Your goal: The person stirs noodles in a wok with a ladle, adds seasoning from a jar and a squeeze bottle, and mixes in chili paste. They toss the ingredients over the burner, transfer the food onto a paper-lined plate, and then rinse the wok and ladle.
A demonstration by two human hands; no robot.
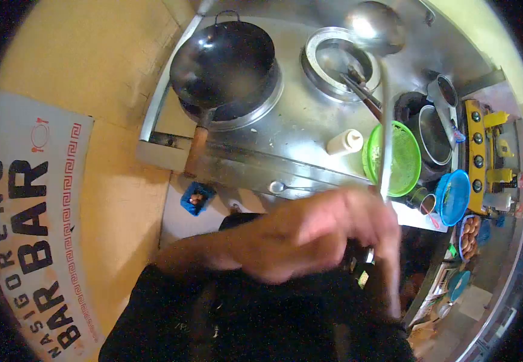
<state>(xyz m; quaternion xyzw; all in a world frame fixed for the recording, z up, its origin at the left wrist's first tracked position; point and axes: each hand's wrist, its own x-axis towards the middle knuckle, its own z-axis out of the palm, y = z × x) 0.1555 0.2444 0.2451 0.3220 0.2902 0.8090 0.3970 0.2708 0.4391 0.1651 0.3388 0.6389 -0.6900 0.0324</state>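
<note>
My left hand point(294, 241) is in front of my body, smeared by motion, and I cannot make out whether it holds anything. Close beside it, partly overlapped, is my right hand point(367, 214), also blurred. A long-handled ladle point(385, 133) rises from my right hand, its round metal bowl raised above the stove at the top of the view. Beyond my hands a metal spoon point(277, 187) lies along the counter's front edge. A pale squeeze bottle point(346, 142) and a green mesh basket point(401, 160) stand nearby.
A black wok point(225, 66) with a wooden handle sits at the left burner. Utensils rest in a round metal pan point(312, 60). To the right are a dark pot point(435, 136), a blue basket point(454, 196), yellow bottles point(496, 118) and a bowl of eggs point(470, 238).
</note>
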